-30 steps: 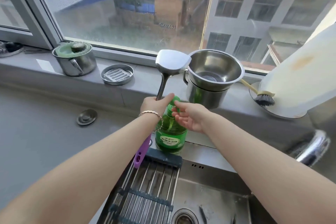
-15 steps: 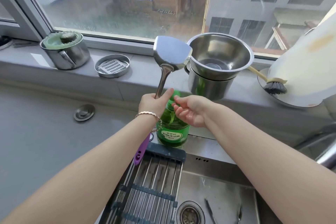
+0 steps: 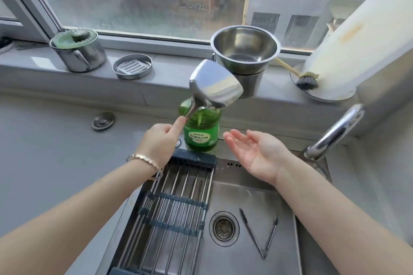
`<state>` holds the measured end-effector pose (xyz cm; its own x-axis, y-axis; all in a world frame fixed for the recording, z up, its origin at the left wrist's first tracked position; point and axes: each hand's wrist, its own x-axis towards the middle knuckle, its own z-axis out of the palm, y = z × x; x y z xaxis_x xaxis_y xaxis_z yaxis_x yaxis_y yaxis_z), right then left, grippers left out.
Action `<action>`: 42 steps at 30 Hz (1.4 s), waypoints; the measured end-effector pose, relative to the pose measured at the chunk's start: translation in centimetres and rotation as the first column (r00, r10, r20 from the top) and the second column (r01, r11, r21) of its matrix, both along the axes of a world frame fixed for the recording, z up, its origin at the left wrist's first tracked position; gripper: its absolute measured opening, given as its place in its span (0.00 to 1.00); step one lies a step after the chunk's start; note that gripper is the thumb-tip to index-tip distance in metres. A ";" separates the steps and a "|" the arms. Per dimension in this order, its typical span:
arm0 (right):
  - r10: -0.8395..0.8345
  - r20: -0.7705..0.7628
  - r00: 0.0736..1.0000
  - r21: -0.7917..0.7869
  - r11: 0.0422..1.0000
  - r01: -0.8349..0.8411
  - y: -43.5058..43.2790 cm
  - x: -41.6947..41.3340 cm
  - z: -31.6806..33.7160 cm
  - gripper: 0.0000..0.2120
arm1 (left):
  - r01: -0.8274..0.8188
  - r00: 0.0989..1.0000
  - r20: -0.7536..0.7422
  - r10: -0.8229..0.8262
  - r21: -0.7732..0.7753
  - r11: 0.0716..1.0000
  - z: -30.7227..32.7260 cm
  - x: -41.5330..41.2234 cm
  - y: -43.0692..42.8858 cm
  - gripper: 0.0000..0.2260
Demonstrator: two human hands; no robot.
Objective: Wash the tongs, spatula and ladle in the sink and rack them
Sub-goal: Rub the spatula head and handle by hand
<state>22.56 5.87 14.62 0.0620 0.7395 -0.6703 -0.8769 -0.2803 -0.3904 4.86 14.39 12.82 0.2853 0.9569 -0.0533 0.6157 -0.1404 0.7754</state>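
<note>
The station was a grey worktop (image 3: 55, 140) under a window, with a steel sink (image 3: 245, 203) set into it and a slatted drain rack (image 3: 174, 207) laid across the sink's left part. The left hand (image 3: 159, 143) gripped the spatula (image 3: 215, 83) by its handle, fingers wrapped round it and one finger laid up the shaft. The blade stood above and to the right of that hand, tilted over the top of the green soap bottle (image 3: 201, 138), which stood just beyond the hand at the sink's far edge. The right hand (image 3: 257, 152) held nothing: palm up, fingers spread and relaxed, just right of the bottle and clear of it. Change noted: half a second before, this hand was at the bottle's pump, close against the left hand, and the spatula stood nearly upright. It had since drawn away to the right and turned palm up, and the blade had leaned over towards it. Judgement: soap was probably dispensed into the palm, though none could be made out there, and soaping the blade appeared to be the step next due. The tongs (image 3: 259, 234) lay spread on the sink floor, below the right forearm and right of the drain (image 3: 224, 229), not yet racked. The ladle was not in view. The tap (image 3: 335, 131), to the right of the right hand, showed no water running.
</note>
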 end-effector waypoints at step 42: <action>0.083 0.777 -0.624 -0.495 0.693 -0.524 -17.2 3.1 -9.0 0.50 | 0.338 0.765 -0.394 -0.509 -0.427 0.839 -5.5 2.4 -17.5 0.26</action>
